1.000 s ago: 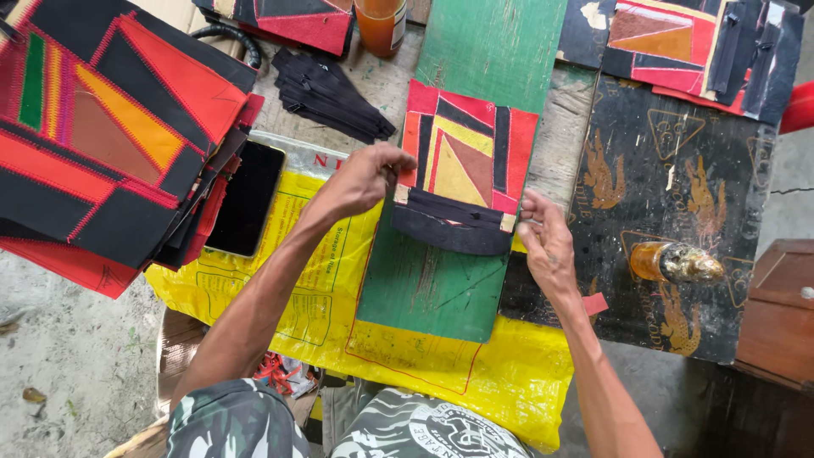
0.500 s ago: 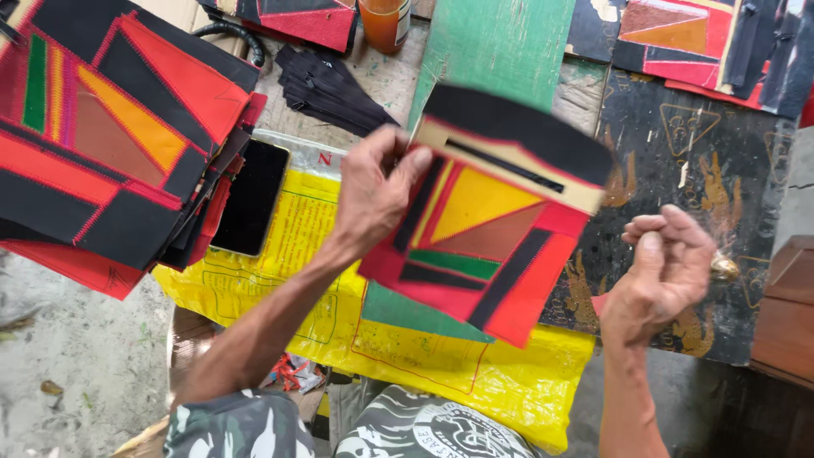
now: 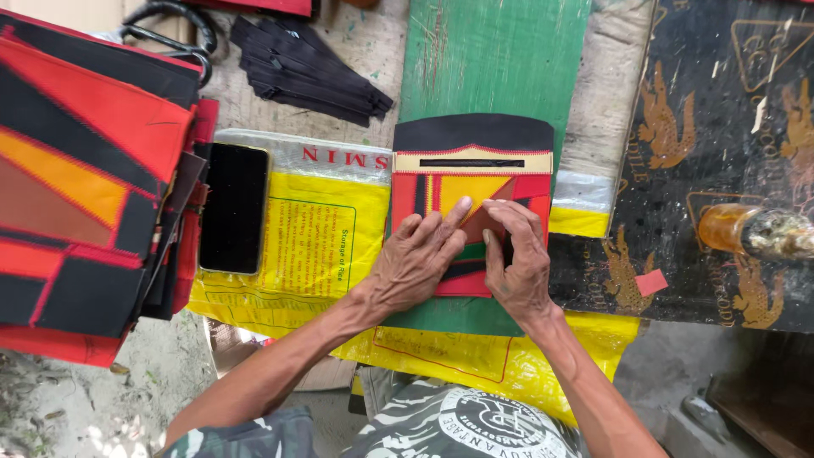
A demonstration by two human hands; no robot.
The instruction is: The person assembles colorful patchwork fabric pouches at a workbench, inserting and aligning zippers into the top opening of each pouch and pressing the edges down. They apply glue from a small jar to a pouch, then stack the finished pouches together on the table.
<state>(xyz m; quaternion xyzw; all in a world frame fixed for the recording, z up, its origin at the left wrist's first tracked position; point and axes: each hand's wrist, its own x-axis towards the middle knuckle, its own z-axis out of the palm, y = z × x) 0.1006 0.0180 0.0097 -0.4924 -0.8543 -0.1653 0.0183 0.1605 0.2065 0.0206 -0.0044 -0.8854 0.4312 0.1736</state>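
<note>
A red, black and yellow patchwork pouch panel [image 3: 471, 174] with a black top band and a zip slot lies flat on a green board [image 3: 492, 59]. My left hand [image 3: 415, 259] presses down on its lower left part, fingers spread flat. My right hand [image 3: 515, 259] rests beside it on the lower right part, fingertips touching the fabric near the middle. Neither hand grips anything; both lie on top of the panel.
A stack of similar red and black panels [image 3: 76, 187] lies at the left beside a black phone [image 3: 235, 208]. A yellow sack [image 3: 322, 246] covers the bench. Black zips [image 3: 309, 72] lie at the back, a black printed sheet [image 3: 721, 170] and an amber bottle [image 3: 746, 231] at the right.
The panel was lifted and flipped in my left hand half a second ago; it now lies flat on the green board with both hands pressing on it.
</note>
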